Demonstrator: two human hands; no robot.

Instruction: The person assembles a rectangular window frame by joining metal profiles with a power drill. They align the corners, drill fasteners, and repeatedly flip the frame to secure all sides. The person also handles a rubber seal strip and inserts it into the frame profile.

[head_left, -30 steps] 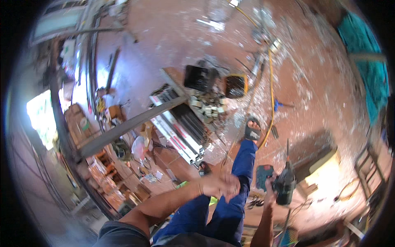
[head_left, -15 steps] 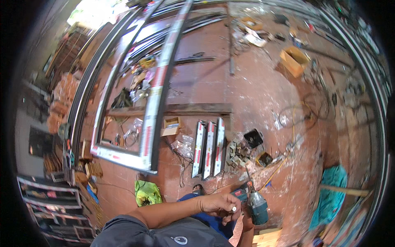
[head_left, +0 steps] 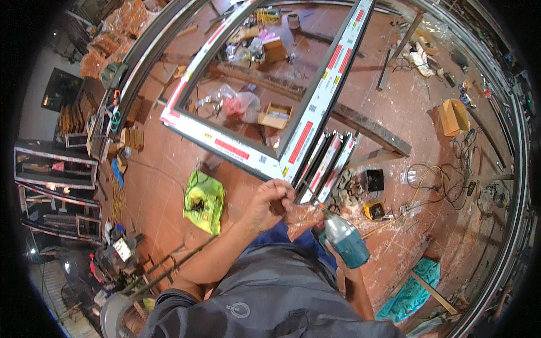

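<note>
My right hand (head_left: 336, 260) grips a teal and grey cordless drill driver (head_left: 350, 246), partly hidden beneath its body. Its slim bit points up and left, toward the corner of a large frame. That frame (head_left: 234, 147) is dark-edged, covered in white protective film with red printed labels, and lies raised above the floor. My left hand (head_left: 269, 207) is closed in a pinch right at the frame's near corner; whatever its fingers hold is too small to make out. Several short filmed profile pieces (head_left: 333, 169) lie just beyond the drill's bit.
A wooden beam (head_left: 372, 128) runs beneath the frame. Metal blocks (head_left: 349, 194), a black box (head_left: 372, 180) and a yellow container (head_left: 373, 210) sit to the right. A lime plastic bag (head_left: 204, 203) lies at left, a teal cloth (head_left: 414, 290) at lower right. Cables trail over the tiles.
My view has turned, and the big frame's near corner now lies by my left hand. That hand has come up to the corner, still pinched. The drill driver stays in my right hand, its bit now tilted left.
</note>
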